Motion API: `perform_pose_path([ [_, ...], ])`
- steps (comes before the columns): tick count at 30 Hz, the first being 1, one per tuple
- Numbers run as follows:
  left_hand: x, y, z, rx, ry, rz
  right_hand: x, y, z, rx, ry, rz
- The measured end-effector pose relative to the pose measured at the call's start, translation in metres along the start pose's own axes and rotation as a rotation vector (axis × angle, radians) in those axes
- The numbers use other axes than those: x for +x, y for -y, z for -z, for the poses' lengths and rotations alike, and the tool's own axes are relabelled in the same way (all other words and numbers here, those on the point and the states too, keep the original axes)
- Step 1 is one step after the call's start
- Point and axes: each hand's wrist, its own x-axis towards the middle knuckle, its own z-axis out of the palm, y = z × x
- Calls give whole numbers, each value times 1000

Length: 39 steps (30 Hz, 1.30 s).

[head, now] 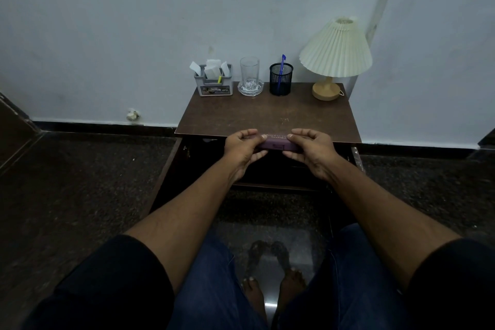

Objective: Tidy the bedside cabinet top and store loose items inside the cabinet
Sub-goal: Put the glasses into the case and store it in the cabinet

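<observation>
A flat purple case (276, 143) is held level just in front of the front edge of the brown bedside cabinet top (267, 115). My left hand (242, 149) grips its left end and my right hand (308, 151) grips its right end. Below my hands the cabinet stands open, its dark interior (203, 161) in shadow, with the left door (163, 177) swung outward. Along the back of the top stand a grey organiser with papers (214, 82), a clear glass on a glass dish (250, 78), a black mesh pen cup with a blue pen (280, 79) and a cream pleated lamp (333, 59).
The white wall is right behind the cabinet. A crumpled bit of paper (133, 114) lies on the floor by the skirting at the left. Dark speckled floor surrounds the cabinet. My knees and bare feet (273, 292) are close in front of it.
</observation>
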Motion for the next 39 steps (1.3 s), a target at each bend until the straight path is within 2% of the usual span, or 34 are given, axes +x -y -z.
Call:
perform_pose_path([
  [4, 0, -1, 1, -35, 3, 3, -3, 1, -1, 33, 7, -9],
  [11, 0, -3, 4, -9, -3, 15, -18, 11, 2, 82, 134, -32],
  [17, -2, -6, 4, 142, 81, 14, -21, 18, 6, 70, 107, -32],
  [26, 3, -1, -1, 66, 97, -29, -8, 16, 20, -21, 95, -13],
  [35, 21, 54, -5, 232, 42, 57, 16, -21, 71, -115, -18, -131],
  [39, 30, 78, -11, 196, 17, 134, 26, -35, 85, -153, -52, -127],
])
